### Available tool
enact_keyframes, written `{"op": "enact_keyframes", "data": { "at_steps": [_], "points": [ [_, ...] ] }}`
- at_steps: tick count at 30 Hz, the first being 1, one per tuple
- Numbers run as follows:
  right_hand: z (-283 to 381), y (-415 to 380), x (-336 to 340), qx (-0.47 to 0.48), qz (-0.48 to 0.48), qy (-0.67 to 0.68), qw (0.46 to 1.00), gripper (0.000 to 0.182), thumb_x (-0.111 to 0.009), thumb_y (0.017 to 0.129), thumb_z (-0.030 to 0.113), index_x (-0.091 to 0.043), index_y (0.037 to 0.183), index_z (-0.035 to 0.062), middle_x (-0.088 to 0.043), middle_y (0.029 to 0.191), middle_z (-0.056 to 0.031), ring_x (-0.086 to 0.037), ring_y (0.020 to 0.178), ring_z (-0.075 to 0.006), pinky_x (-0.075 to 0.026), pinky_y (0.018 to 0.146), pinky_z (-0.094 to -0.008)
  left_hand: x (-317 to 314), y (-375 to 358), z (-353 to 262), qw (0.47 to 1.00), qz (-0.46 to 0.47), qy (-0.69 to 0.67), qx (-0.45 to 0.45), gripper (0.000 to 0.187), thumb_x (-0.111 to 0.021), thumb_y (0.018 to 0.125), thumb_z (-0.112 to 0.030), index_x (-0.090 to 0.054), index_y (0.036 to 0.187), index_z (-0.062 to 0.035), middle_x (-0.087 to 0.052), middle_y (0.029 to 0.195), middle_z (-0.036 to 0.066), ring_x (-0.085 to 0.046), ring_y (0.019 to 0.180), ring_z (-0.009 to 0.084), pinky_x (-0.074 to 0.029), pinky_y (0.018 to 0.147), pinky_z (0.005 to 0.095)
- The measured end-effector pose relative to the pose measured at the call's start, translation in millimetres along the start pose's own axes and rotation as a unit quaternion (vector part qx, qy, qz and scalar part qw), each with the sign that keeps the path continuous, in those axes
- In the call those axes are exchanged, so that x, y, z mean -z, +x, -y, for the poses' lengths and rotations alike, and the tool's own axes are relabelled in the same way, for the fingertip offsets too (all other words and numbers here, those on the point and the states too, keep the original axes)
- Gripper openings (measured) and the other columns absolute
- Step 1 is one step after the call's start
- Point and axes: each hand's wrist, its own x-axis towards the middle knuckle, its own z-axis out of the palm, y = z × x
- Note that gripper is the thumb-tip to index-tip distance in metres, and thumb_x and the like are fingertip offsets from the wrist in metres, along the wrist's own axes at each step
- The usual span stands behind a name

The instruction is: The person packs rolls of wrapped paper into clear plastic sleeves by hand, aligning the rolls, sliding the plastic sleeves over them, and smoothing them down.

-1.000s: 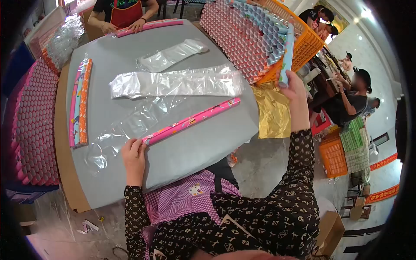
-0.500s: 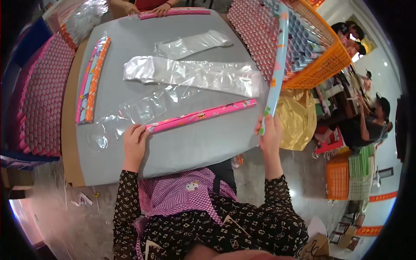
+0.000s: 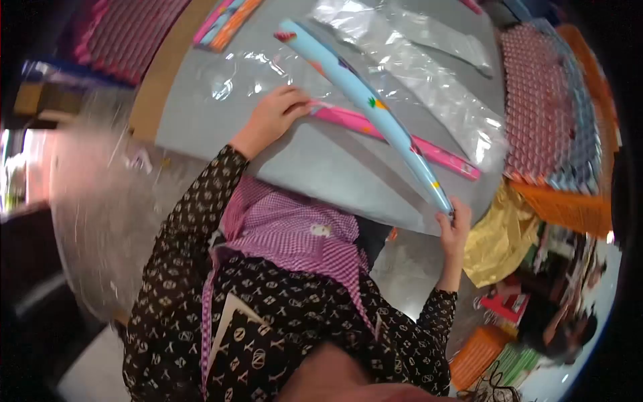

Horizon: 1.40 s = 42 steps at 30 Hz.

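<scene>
Blue and glossy, a patterned tube (image 3: 377,100) slants over the near half of the table (image 3: 305,171), its lower end above the near right corner and its other end pointing towards the far left. The right hand (image 3: 455,228) pinches that lower end between thumb and fingers. In view the blue tube crosses in front of a pink tube (image 3: 442,156); I cannot tell whether the two touch. The pink tube lies on the grey cover, slanting from the left hand (image 3: 273,117) towards the right edge. The left hand's fingers are bent and held together, their tips at the pink tube's left end; I cannot tell whether they grip it or just rest on it.

Beyond both tubes, clear bags (image 3: 402,60) lie spread across the table towards the right edge, with more clear film (image 3: 238,77) nearer the left edge. Three tubes (image 3: 224,27), pink, blue and orange, lie side by side by the left edge, next to a strip of bare cardboard (image 3: 151,100).

Past the right edge, stacked tubes (image 3: 536,107) show their open ends beside an orange basket (image 3: 562,208), and gold sheeting (image 3: 499,234) hangs near the right corner. A checked purple apron (image 3: 288,218) meets the near edge.
</scene>
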Motion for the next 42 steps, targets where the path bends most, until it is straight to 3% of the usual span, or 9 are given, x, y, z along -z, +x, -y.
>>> {"op": "enact_keyframes", "data": {
  "at_steps": [12, 17, 19, 20, 28, 31, 38, 40, 42],
  "points": [
    [-25, -16, 46, 0.033, 0.135, -0.058, 0.989, 0.039, -0.067, 0.078, 0.009, -0.061, 0.116, 0.0043, -0.057, 0.1, -0.0108, -0.05, 0.094, -0.0276, -0.039, 0.087, -0.0378, 12, -1, 25, 0.997, 0.074, -0.014, -0.018, 0.032, -0.06, 0.087, 0.001, -0.067, 0.117, -0.008, -0.065, 0.118, 0.007, -0.065, 0.101, 0.0237, -0.052, 0.087, 0.0291],
    [-48, -3, 37, 0.083, 0.098, -0.136, 0.982, 0.039, -0.068, 0.08, 0.009, -0.061, 0.118, 0.0061, -0.058, 0.109, -0.0118, -0.053, 0.101, -0.03, -0.041, 0.09, -0.0381, 15, -1, 25, 0.996, 0.079, -0.021, -0.032, 0.027, -0.06, 0.093, -0.006, -0.066, 0.118, -0.0085, -0.065, 0.118, 0.006, -0.065, 0.101, 0.02, -0.052, 0.087, 0.0278],
    [-52, 8, 34, -0.021, 0.132, -0.042, 0.99, 0.039, -0.067, 0.081, 0.01, -0.06, 0.12, 0.0056, -0.056, 0.118, -0.0124, -0.053, 0.107, -0.0296, -0.042, 0.09, -0.036, 16, -1, 25, 0.995, 0.091, -0.015, -0.043, 0.027, -0.058, 0.093, -0.006, -0.066, 0.119, -0.008, -0.065, 0.119, 0.006, -0.065, 0.101, 0.02, -0.052, 0.088, 0.0281],
    [-57, 13, 32, -0.004, 0.128, -0.051, 0.99, 0.04, -0.066, 0.082, 0.01, -0.06, 0.121, 0.0057, -0.054, 0.121, -0.0125, -0.053, 0.107, -0.0289, -0.043, 0.089, -0.0355, 18, -1, 24, 0.995, 0.09, -0.015, -0.043, 0.027, -0.058, 0.093, -0.006, -0.066, 0.119, -0.008, -0.065, 0.119, 0.006, -0.065, 0.101, 0.02, -0.052, 0.088, 0.0281],
    [-82, 45, 23, 0.017, 0.128, -0.044, 0.991, 0.044, -0.065, 0.084, 0.008, -0.058, 0.127, 0.0057, -0.057, 0.119, -0.0128, -0.055, 0.104, -0.0289, -0.044, 0.09, -0.0358, 24, -3, 23, 0.99, 0.125, -0.018, -0.063, 0.032, -0.049, 0.096, -0.003, -0.062, 0.126, -0.0079, -0.061, 0.126, 0.012, -0.06, 0.112, 0.0262, -0.049, 0.096, 0.0317],
    [-92, 46, 14, -0.005, 0.061, 0.027, 0.998, 0.044, -0.067, 0.082, 0.006, -0.057, 0.126, 0.0039, -0.059, 0.116, -0.0123, -0.056, 0.104, -0.0272, -0.044, 0.091, -0.0357, 30, 0, 18, 0.984, 0.161, 0.017, -0.069, 0.042, -0.046, 0.092, 0.003, -0.058, 0.13, -0.0076, -0.058, 0.131, 0.013, -0.056, 0.119, 0.0287, -0.045, 0.102, 0.0342],
    [-97, 53, 11, -0.043, 0.068, 0.034, 0.996, 0.038, -0.067, 0.082, 0.004, -0.057, 0.119, 0.0025, -0.059, 0.113, -0.0111, -0.056, 0.105, -0.0253, -0.045, 0.091, -0.0336, 36, -2, 18, 0.973, 0.22, 0.02, -0.067, 0.062, -0.051, 0.078, -0.001, -0.049, 0.139, -0.0088, -0.049, 0.141, 0.014, -0.048, 0.127, 0.0316, -0.04, 0.107, 0.038],
    [-91, 53, 9, -0.05, 0.067, 0.039, 0.996, 0.038, -0.067, 0.082, 0.005, -0.058, 0.119, 0.0027, -0.059, 0.113, -0.0111, -0.056, 0.106, -0.0252, -0.045, 0.091, -0.0335, 37, -4, 13, 0.971, 0.227, 0.044, -0.056, 0.063, -0.061, 0.079, -0.008, -0.047, 0.141, -0.0089, -0.047, 0.143, 0.014, -0.047, 0.128, 0.032, -0.039, 0.108, 0.0388],
    [-88, 53, 8, 0.016, 0.035, 0.001, 0.999, 0.036, -0.066, 0.085, 0.003, -0.057, 0.12, 0.0009, -0.056, 0.119, -0.0111, -0.054, 0.108, -0.0232, -0.043, 0.095, -0.033, 37, -5, 9, 0.972, 0.222, 0.048, -0.059, 0.064, -0.065, 0.079, -0.011, -0.047, 0.141, -0.009, -0.047, 0.143, 0.014, -0.047, 0.128, 0.0316, -0.039, 0.108, 0.0389]
  ]
}}
